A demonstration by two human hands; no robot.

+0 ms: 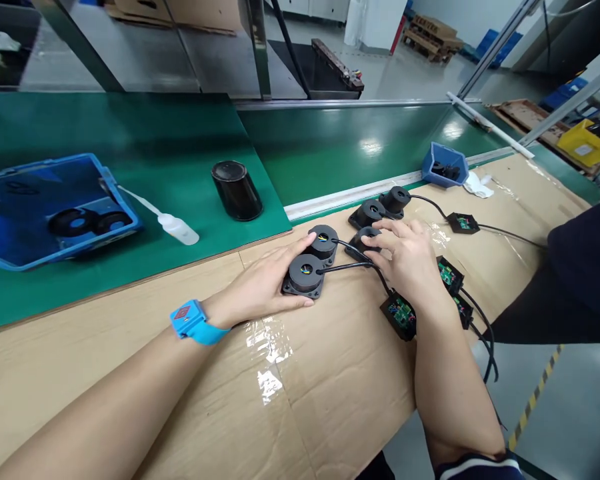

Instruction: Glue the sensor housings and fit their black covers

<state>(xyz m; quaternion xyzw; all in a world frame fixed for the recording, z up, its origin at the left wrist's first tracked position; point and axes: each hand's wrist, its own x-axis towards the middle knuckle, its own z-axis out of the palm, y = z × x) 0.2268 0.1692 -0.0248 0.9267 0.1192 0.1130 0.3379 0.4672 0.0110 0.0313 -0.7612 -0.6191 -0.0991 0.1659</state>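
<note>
My left hand (pixel 267 283), with a blue wrist strap (pixel 195 322), curves around two black round housings, its thumb and forefinger pressed to their sides. The nearer housing (pixel 305 272) and the farther housing (pixel 323 241) have square flanged bases, and coloured wires show in their centre holes. My right hand (pixel 407 257) grips a third black housing (pixel 361 241) between thumb and fingers. Black cables run from the housings to small open boxes with green circuit boards; one box (pixel 400 315) lies beneath my right wrist, partly covered.
Two more black housings (pixel 369 213) stand behind my right hand, and a cabled board box (pixel 463 223) lies to the right. Blue bins (pixel 445 165), a black cylinder (pixel 237 191) and a white bottle (pixel 179 229) stand or lie around. A dark-clothed person (pixel 580 267) is at the right.
</note>
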